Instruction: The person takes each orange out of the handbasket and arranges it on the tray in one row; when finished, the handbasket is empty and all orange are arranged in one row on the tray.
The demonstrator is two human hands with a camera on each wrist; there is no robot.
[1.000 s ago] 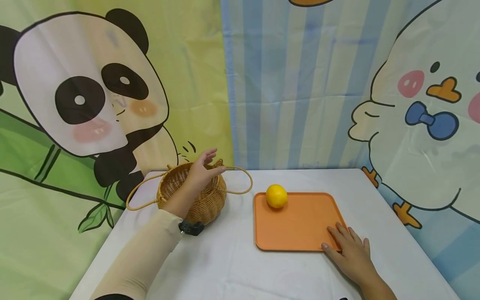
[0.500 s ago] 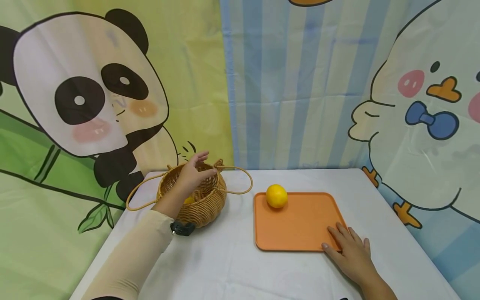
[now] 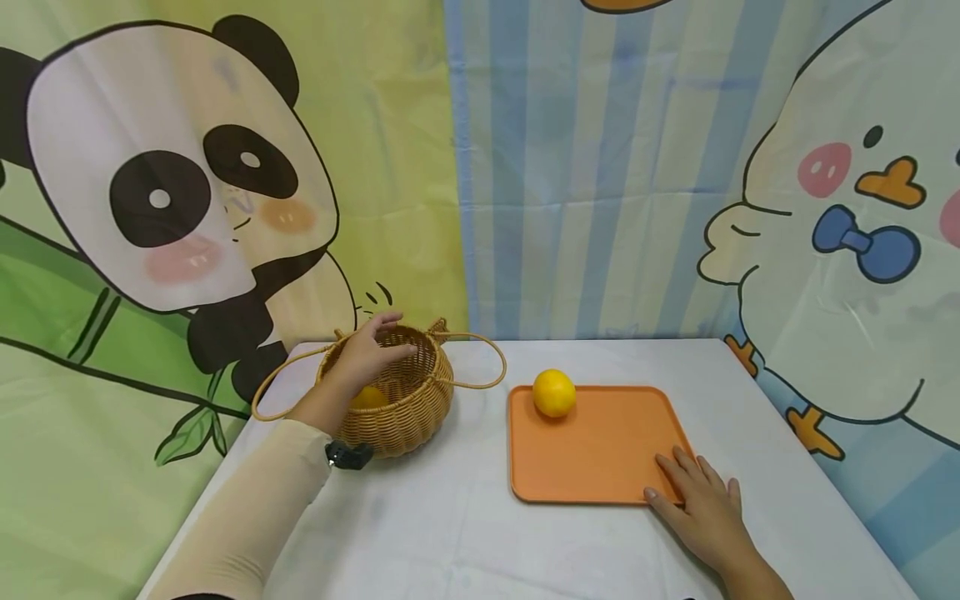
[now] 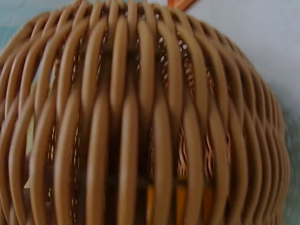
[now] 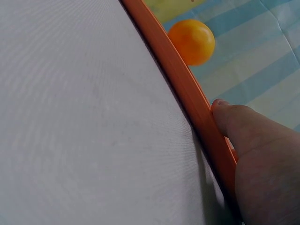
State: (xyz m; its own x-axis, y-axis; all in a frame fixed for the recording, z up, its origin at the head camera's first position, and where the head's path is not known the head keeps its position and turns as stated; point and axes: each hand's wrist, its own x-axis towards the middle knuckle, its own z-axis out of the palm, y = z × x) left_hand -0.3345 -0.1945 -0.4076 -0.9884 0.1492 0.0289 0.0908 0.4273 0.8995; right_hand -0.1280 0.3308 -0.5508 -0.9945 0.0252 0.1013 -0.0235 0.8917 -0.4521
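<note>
My left hand is over the mouth of the round wicker basket, fingers loosely spread and holding nothing. Inside that basket lies an orange, partly covered by the forearm; in the left wrist view, bits of orange colour show through the woven wall. A second orange sits at the far left corner of an orange tray. At the near right corner of the tray my right hand rests with relaxed fingers. Its thumb touches the tray's rim in the right wrist view.
Two looped handles, the left one and the right one, splay out from the basket. A white cloth covers the table. Printed curtains hang along its back and sides.
My left hand has drawn back left and towards me across the basket's mouth, bringing the orange inside into view. The right hand, the tray and the orange on it have stayed put.
</note>
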